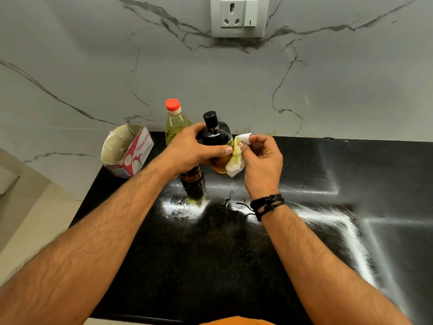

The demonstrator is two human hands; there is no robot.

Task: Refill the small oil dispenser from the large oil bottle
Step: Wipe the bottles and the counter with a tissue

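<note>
Head view looks down on a glossy black stone counter (304,231) set against a grey-veined white marble wall (93,66). At the centre of the frame the left hand (187,151) grips the small glass oil dispenser (219,146), fingers curled round its black lid just under the black pump cap; amber oil shows in the lower glass body, with part of a white label visible. The right hand (260,158) pinches a crumpled white paper tissue (235,158), stained yellow-green, and presses it against the dispenser's right side. Just behind the left hand, touching the wall line, stands the large clear plastic oil bottle with a red cap (174,120), upright and capped. Left of centre an opened pink-and-white tissue box (131,151) sits near the counter's left edge. A black cord bracelet (267,205) circles the right wrist. Bare counter stretches across the right half and the lower middle of the frame; a white wall socket (239,15) sits top centre
</note>
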